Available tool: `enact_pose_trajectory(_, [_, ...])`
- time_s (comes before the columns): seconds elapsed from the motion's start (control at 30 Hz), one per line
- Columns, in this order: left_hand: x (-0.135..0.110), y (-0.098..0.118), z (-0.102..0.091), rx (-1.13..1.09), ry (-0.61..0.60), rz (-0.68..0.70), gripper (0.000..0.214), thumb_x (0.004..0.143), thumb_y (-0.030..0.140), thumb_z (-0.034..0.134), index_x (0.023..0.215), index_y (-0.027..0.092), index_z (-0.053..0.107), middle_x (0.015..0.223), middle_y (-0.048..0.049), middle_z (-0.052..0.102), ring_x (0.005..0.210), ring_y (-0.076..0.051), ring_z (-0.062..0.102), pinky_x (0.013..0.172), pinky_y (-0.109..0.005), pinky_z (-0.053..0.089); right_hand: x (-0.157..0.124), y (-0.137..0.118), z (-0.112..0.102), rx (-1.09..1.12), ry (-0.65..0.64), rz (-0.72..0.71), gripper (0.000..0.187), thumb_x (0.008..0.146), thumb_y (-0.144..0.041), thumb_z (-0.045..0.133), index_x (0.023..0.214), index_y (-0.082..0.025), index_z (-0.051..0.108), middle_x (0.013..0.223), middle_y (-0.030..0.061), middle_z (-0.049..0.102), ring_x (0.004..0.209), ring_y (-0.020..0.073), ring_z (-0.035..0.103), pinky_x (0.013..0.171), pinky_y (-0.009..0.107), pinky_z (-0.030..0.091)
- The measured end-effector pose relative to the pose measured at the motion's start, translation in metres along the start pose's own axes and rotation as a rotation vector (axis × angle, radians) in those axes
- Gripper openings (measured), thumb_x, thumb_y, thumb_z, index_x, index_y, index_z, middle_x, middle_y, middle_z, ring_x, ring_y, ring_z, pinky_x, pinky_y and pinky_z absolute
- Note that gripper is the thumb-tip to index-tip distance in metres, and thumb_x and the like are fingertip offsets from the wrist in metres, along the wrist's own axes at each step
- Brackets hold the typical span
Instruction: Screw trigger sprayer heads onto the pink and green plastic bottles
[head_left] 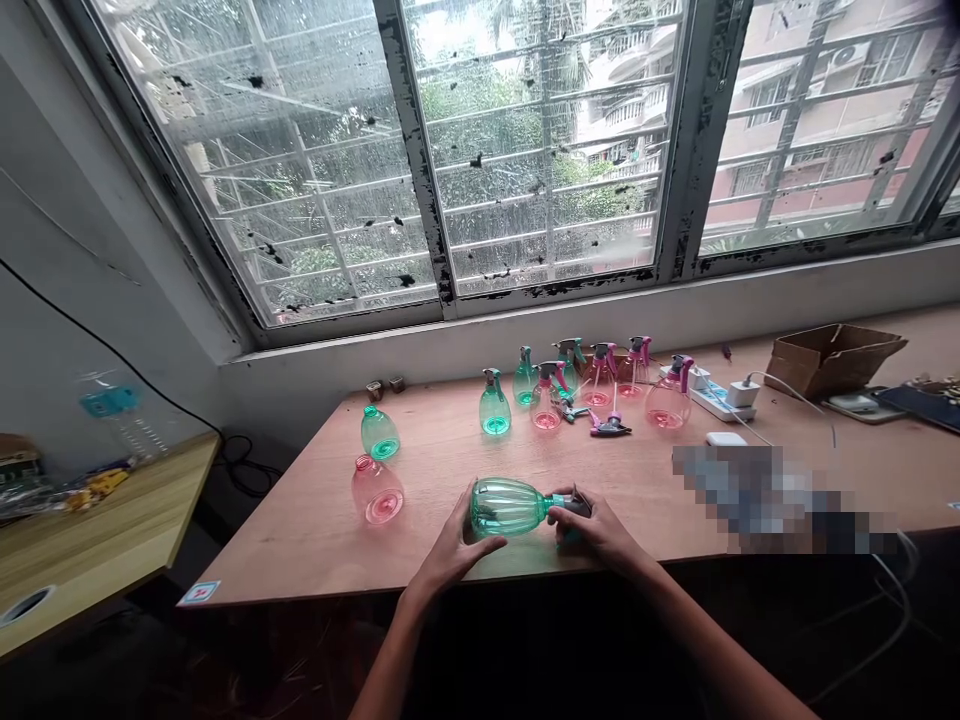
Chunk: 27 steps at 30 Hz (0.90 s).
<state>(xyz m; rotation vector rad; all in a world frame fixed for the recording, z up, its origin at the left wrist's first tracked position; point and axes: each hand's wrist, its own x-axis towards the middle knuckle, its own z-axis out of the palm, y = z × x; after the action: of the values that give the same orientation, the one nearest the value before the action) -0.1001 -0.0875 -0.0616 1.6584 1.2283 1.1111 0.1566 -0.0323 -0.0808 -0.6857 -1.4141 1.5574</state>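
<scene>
A green clear plastic spray bottle (pixel 508 505) lies on its side near the front edge of the wooden table (pixel 315 520). My left hand (pixel 450 550) cups its round base, fingers curled round it. My right hand (pixel 592 528) is closed on the dark spray head (pixel 568 503) at the bottle's neck. A green bottle (pixel 379 433) and a pink bottle (pixel 377 490), both without heads, lie to the left.
Several green and pink spray bottles (pixel 577 390) stand at the table's back, with loose pink spray heads (pixel 609 426). A white power strip (pixel 724 397), a cardboard box (pixel 829 358) and a blurred patch sit to the right. A lower side table (pixel 97 530) stands at left.
</scene>
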Motion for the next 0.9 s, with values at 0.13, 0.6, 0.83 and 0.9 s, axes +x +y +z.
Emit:
enact_pose_trajectory(0.13, [0.0002,0.0010,0.0024,-0.032,-0.029,0.036,0.104,0.076,0.029,0.077,0.154,0.031,0.007,0.156,-0.0085,0.034,0.143,-0.031,0.033,0.119,-0.050,0.026,0.0002,0.0022,-0.0006,0.002,0.000,-0.003,0.039,0.077,-0.045,0.077,0.102,-0.017,0.064,0.074,0.0005,0.066,0.056,0.0160,0.063,0.059,0.031,0.053])
enact_pose_trajectory(0.6, [-0.0001,-0.0054,0.0012,-0.042,-0.018,0.044,0.111,0.072,0.027,0.081,0.154,0.028,0.007,0.143,-0.0129,0.046,0.128,-0.030,0.051,0.111,-0.050,0.038,0.0003,0.0019,-0.0004,0.012,-0.021,0.000,0.037,0.080,-0.043,0.075,0.102,-0.016,0.064,0.077,0.0031,0.070,0.056,0.0161,0.064,0.057,0.031,0.054])
enact_pose_trajectory(0.83, [0.0004,-0.0033,0.0002,-0.003,0.003,0.024,0.103,0.073,0.031,0.081,0.153,0.028,0.016,0.151,-0.0134,0.037,0.136,-0.032,0.042,0.116,-0.052,0.030,-0.0009,-0.0011,-0.0001,0.018,-0.042,0.005,0.035,0.079,-0.042,0.076,0.100,-0.018,0.061,0.077,0.0028,0.071,0.057,0.0160,0.064,0.058,0.031,0.053])
enact_pose_trajectory(0.9, [0.0009,-0.0024,0.0015,-0.010,-0.007,0.037,0.105,0.074,0.030,0.080,0.153,0.030,0.012,0.151,-0.0122,0.039,0.136,-0.031,0.042,0.116,-0.051,0.030,-0.0012,-0.0015,-0.0005,0.017,-0.049,0.006,0.036,0.079,-0.042,0.076,0.100,-0.017,0.061,0.076,0.0024,0.070,0.057,0.0157,0.064,0.059,0.030,0.053])
